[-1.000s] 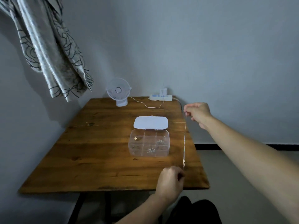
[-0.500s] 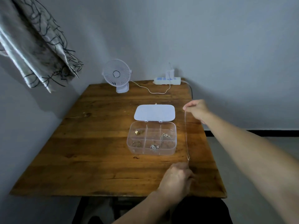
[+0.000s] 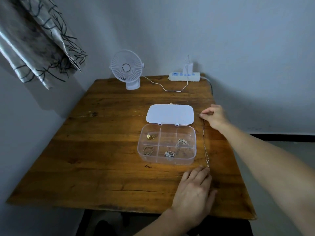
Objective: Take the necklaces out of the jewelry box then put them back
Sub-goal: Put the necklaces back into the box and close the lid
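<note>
A clear plastic jewelry box (image 3: 167, 161) sits mid-table with its white lid (image 3: 170, 114) flipped open behind it. Inside lie a gold piece (image 3: 150, 136), a gold chain (image 3: 148, 150) and two silver chains (image 3: 169, 154) (image 3: 183, 141). A thin necklace (image 3: 204, 143) lies stretched in a line on the wood just right of the box. My right hand (image 3: 215, 119) pinches its far end. My left hand (image 3: 194, 193) rests low near the front, fingers extended, fingertips touching the chain's near end.
The wooden table (image 3: 102, 150) stands in a wall corner. A white desk fan (image 3: 126, 68) and a power strip (image 3: 184, 77) with a charger and cable stand at the back. A patterned curtain (image 3: 34, 40) hangs at upper left. The table's right edge is close to the necklace.
The necklace has come down from hanging taut in the air to lying along the table. My left hand's fist has spread out. The view has tilted down and nearer.
</note>
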